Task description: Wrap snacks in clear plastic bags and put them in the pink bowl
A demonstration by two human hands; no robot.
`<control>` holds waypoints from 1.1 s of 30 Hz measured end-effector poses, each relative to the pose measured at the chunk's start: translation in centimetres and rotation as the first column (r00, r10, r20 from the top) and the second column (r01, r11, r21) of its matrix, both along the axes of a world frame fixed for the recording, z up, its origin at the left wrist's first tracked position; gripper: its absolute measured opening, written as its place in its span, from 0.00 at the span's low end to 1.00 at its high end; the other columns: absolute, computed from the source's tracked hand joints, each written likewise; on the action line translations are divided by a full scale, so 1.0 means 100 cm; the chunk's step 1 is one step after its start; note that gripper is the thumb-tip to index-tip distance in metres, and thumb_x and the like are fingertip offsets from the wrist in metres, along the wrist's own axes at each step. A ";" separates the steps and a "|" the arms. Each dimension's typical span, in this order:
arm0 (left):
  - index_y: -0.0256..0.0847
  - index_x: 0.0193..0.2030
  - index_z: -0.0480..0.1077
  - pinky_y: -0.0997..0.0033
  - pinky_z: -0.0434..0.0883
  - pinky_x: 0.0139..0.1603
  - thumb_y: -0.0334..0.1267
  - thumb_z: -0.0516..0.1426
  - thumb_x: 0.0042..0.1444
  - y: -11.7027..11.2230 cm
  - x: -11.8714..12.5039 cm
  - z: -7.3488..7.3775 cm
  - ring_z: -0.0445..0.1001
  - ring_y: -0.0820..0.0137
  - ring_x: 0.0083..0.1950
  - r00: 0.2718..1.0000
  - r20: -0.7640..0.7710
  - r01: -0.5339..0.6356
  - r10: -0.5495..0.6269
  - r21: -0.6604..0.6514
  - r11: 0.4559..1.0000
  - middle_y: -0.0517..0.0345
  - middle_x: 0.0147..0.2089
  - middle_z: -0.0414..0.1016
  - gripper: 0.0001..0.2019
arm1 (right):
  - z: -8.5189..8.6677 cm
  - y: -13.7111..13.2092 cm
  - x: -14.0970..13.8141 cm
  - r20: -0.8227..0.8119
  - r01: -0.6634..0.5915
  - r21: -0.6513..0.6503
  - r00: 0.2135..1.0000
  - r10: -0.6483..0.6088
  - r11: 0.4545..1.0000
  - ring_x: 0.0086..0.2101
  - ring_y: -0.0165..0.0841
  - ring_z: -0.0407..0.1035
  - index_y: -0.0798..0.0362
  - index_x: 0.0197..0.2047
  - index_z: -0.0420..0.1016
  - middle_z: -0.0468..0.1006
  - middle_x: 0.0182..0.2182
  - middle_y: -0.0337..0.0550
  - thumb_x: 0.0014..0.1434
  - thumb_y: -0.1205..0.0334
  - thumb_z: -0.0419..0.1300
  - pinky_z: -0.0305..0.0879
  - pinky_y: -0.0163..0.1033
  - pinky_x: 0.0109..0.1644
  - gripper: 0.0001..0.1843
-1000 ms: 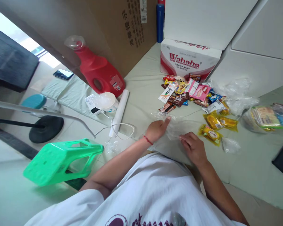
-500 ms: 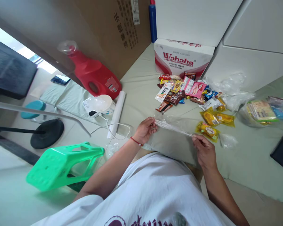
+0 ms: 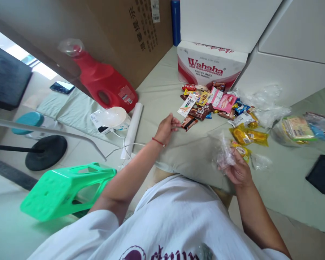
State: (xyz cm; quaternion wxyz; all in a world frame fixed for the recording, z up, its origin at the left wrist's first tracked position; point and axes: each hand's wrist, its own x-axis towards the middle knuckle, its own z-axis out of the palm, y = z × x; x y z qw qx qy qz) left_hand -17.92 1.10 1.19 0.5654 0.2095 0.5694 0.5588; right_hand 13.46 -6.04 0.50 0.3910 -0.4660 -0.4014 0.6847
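Observation:
My right hand [image 3: 239, 169] grips a crumpled clear plastic bag [image 3: 222, 150] above the green cloth. Just beside that hand lie yellow snack packets [image 3: 248, 136], one partly covered by it. My left hand [image 3: 168, 129], a red cord around its wrist, is off the bag and holds nothing that I can see. Its fingers are loosely stretched toward a small brown snack packet [image 3: 189, 123] at the near edge of a snack pile. In that pile are a white packet [image 3: 188, 104], a dark brown packet [image 3: 199, 111] and a pink packet [image 3: 227, 102].
Behind the pile stands a Wahaha carton [image 3: 209, 66]. More clear plastic [image 3: 271, 108] and a bag of snacks [image 3: 298, 128] lie to the right, beyond them a black pouch [image 3: 321, 174]. At left are a red jug [image 3: 108, 85], a white roll [image 3: 132, 130] and a green stool [image 3: 65, 191].
The bag was stretched between both hands. My left hand has let go and moved up toward the snack pile, while the bag now hangs bunched in my right hand.

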 end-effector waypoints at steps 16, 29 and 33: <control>0.41 0.28 0.79 0.68 0.66 0.24 0.46 0.73 0.44 0.000 0.071 0.026 0.73 0.62 0.24 0.322 0.097 0.945 -0.942 0.022 0.325 0.53 0.23 0.77 0.13 | 0.080 0.048 0.018 0.363 -0.776 0.030 0.595 0.717 0.630 0.25 0.32 0.72 0.50 0.36 0.75 0.77 0.26 0.41 0.63 0.42 0.64 0.69 0.35 0.29 0.19; 0.43 0.26 0.76 0.72 0.60 0.23 0.50 0.66 0.55 -0.062 0.013 -0.002 0.62 0.72 0.20 0.756 -0.203 0.629 -0.622 -0.038 0.776 0.63 0.18 0.64 0.14 | 0.013 0.051 -0.004 0.480 -0.174 0.286 0.877 0.016 0.942 0.18 0.31 0.64 0.47 0.42 0.74 0.69 0.20 0.34 0.65 0.40 0.60 0.61 0.37 0.23 0.18; 0.42 0.21 0.74 0.73 0.59 0.28 0.42 0.68 0.51 -0.061 0.018 -0.004 0.62 0.72 0.25 0.635 -0.400 0.713 -0.661 -0.024 0.700 0.62 0.21 0.66 0.13 | 0.023 0.057 -0.005 0.549 -0.326 0.500 0.836 -0.002 0.803 0.28 0.34 0.70 0.46 0.40 0.80 0.75 0.28 0.39 0.66 0.47 0.61 0.68 0.41 0.37 0.12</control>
